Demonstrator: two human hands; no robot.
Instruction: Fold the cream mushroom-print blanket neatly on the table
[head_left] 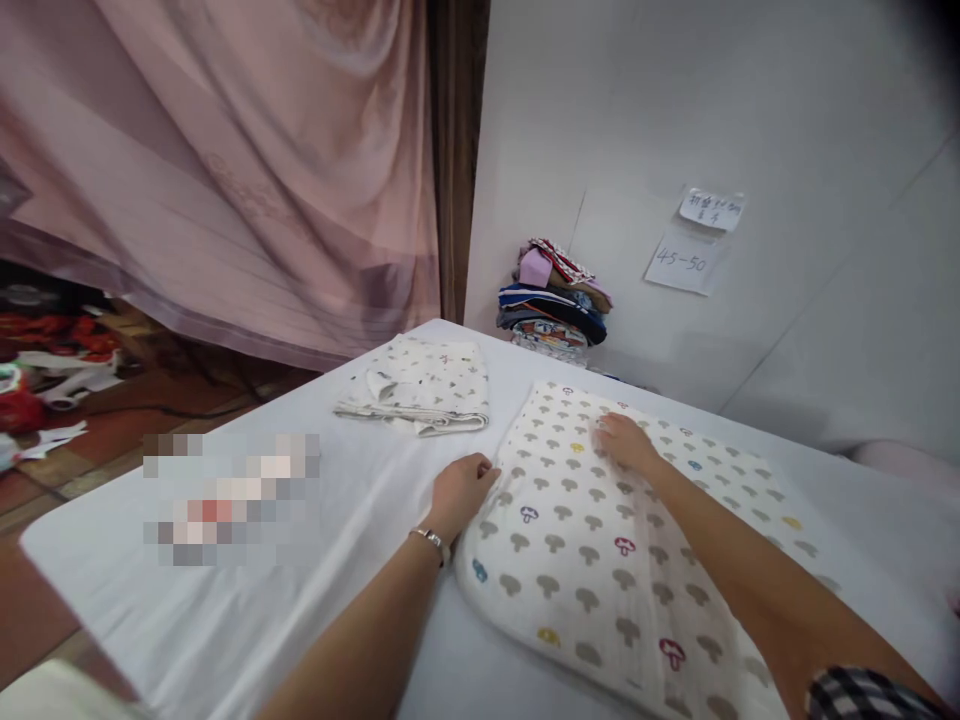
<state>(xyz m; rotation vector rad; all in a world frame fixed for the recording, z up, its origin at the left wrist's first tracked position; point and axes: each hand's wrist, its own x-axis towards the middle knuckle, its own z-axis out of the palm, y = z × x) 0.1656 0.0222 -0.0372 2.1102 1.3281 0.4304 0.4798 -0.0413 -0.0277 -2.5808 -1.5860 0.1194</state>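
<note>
A white cloth with a mushroom print (555,545) lies spread on the white-covered table, its near left corner rounded. At its left edge is my left hand (463,492), fingers curled together against the fabric; whether they pinch the edge is hidden. My right hand (624,443) rests on the upper part of the same cloth, palm down, with its fingers partly blurred. Left of the cloth, farther back, lies a folded white cloth with small prints (431,385).
The table (360,510) has a pixelated patch at its left. Behind its far edge stands a stack of folded fabrics (555,305) by the wall. Two paper notes (682,262) hang there. A pink curtain (300,180) hangs at the left, with clutter (60,370) on the floor.
</note>
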